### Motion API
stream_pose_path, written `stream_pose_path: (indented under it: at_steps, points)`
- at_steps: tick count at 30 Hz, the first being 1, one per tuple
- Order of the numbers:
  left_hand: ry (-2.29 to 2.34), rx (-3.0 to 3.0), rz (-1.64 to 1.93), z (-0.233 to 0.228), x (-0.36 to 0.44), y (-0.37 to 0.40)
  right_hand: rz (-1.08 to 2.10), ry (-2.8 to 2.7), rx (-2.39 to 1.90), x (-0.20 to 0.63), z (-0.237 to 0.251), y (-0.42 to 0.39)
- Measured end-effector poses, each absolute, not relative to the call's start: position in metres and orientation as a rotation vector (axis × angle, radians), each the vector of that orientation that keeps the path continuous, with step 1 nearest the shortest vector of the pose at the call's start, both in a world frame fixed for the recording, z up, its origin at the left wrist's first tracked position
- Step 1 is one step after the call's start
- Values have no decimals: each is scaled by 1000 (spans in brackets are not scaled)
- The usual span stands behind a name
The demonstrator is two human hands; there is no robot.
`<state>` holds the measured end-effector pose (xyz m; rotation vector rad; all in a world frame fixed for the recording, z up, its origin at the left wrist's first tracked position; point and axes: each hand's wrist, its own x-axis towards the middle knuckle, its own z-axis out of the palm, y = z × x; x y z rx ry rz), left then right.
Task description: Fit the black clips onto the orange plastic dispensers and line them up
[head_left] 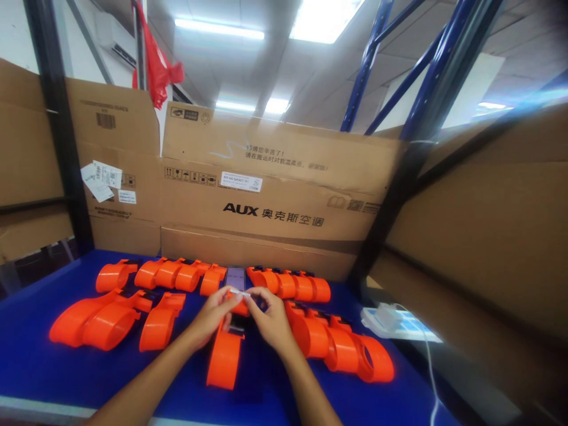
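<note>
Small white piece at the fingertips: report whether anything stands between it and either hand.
Nothing visible does: the left hand and right hand hold the small white piece at their fingertips. An orange part shows just below it in the picture, between the hands, without covering it.

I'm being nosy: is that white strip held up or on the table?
Held up: the left hand and right hand pinch the strip between them.

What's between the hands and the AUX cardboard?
Head view: what looks like a phone lies between them on the blue tabletop, orange rings either side.
</note>
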<state>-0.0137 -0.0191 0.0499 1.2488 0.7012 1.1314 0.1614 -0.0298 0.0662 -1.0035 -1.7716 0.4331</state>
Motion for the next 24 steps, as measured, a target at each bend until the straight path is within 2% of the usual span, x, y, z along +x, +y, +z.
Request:
stream_pose_path:
  at_steps: [14,24]
  points:
    - [656,1227,1247,57,-8,-28,385,-1606,-1018,162,72,-29]
    - [680,1133,1327,56,-22,-15,485,-1507,-1023,169,71,-25]
